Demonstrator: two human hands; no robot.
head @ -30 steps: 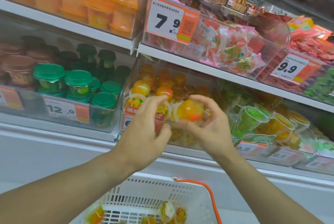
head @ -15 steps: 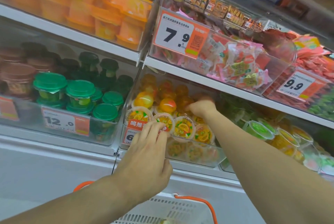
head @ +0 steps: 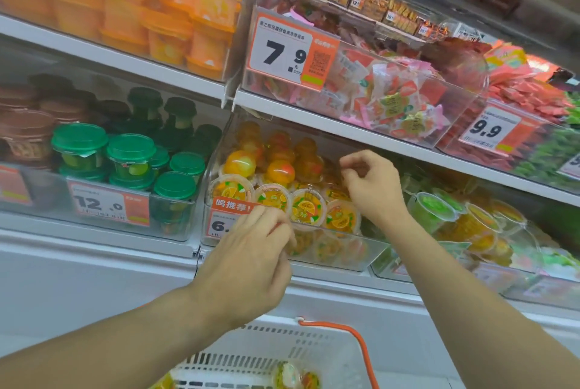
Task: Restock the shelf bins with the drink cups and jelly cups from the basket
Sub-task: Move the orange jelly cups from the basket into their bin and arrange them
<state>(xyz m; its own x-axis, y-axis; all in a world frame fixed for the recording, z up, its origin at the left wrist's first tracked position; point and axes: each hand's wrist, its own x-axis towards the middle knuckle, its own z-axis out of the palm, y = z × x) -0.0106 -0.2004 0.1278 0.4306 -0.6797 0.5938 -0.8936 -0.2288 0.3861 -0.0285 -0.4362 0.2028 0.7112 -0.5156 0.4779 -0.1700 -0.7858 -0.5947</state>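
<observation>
Head view: orange jelly cups [head: 306, 208] fill the clear bin [head: 361, 252] at frame centre; more wait in the white basket [head: 251, 354] at bottom. Left hand [head: 251, 258] at the bin's front edge, fingers curled, nothing visibly held. Right hand [head: 373, 183] over the bin's right side, grip loosely curled, empty. Cups likely light, thin-walled, slick film lids: take by the rim or sides, don't squeeze.
</observation>
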